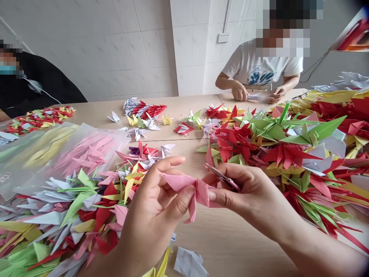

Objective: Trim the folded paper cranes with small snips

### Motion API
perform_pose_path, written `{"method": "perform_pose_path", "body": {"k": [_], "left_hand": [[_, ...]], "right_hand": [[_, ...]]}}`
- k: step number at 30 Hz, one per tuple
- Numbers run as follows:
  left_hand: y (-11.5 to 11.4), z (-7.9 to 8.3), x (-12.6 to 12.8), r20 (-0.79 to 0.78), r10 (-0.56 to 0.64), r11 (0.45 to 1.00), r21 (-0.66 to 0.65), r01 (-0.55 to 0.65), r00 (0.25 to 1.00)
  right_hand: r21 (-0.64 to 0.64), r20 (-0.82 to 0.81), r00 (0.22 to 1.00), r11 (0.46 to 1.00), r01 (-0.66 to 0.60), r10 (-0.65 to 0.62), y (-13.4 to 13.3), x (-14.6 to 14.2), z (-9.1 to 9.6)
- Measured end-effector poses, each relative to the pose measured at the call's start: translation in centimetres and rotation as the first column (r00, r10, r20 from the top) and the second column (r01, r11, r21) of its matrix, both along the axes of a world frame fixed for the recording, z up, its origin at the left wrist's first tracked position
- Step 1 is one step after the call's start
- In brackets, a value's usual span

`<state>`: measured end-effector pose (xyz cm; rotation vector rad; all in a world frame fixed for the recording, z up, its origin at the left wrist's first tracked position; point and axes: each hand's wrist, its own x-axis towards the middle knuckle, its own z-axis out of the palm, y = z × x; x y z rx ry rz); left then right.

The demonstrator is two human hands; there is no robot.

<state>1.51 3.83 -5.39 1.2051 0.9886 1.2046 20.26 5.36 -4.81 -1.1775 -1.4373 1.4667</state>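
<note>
Between my two hands, above the table, is a pink paper crane (pixel 201 192) with its wings spread. My left hand (pixel 157 207) pinches its left side, thumb on the front of the paper. My right hand (pixel 239 192) grips the crane's right side between thumb and forefinger. A slim dark metal tool, perhaps tweezers or small scissors (pixel 221 177), is also tucked in the right hand; its lower part is hidden by the fingers. A crumpled pale paper piece (pixel 190 262) lies on the table below my hands.
Heaps of coloured folded paper lie left (pixel 83 215) and right (pixel 288 154). Plastic bags (pixel 66 150) of sorted pieces stand at the left. Several finished cranes (pixel 150 124) are scattered farther back. Across the table (pixel 178 96), a person in a white shirt (pixel 262 69) handles paper; another in black sits left.
</note>
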Motion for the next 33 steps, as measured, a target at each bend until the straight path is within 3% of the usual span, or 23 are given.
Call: {"method": "perform_pose_path", "body": {"k": [5,10,13,16,18,21,27,30,33], "left_hand": [[-0.7,0.0,0.2,-0.076,0.075,0.991,0.118,-0.066,0.994],[-1.3,0.4,0.7,0.074,0.102,0.992,0.061,-0.106,0.992],[-1.5,0.6,0.9,0.117,0.073,0.997,0.010,-0.075,0.990],[-1.3,0.7,0.6,0.036,0.006,0.998,0.054,-0.008,0.999],[-1.1,0.7,0.3,-0.004,-0.030,0.998,0.053,0.031,1.000],[-0.7,0.6,-0.3,0.027,-0.108,0.992,-0.062,0.110,0.994],[-0.3,0.7,-0.4,0.270,-0.327,0.907,-0.180,0.381,0.906],[-0.2,0.7,-0.2,0.318,-0.321,0.901,-0.188,0.392,0.892],[-0.2,0.5,-0.2,0.300,-0.303,0.910,-0.191,0.368,0.904]], "right_hand": [[-0.018,-0.099,0.995,1.000,-0.005,0.003,-0.2,-0.3,-0.1],[-0.166,-0.374,0.924,0.974,-0.155,0.083,0.2,-0.2,-0.6],[-0.208,-0.497,0.864,0.955,-0.213,0.085,0.3,-0.2,-0.7],[-0.237,-0.527,0.847,0.945,-0.227,0.071,0.0,-0.2,-0.6],[-0.237,-0.528,0.846,0.944,-0.231,0.075,-0.1,-0.3,-0.7],[-0.219,-0.515,0.854,0.950,-0.223,0.081,-0.3,-0.3,-0.9],[-0.161,-0.463,0.880,0.967,-0.198,0.103,-0.4,-0.3,-0.9],[-0.097,-0.277,0.959,0.991,-0.091,0.061,-0.5,-0.4,-0.3],[0.084,-0.123,0.989,0.992,0.094,-0.083,-0.8,-0.3,0.3]]}}
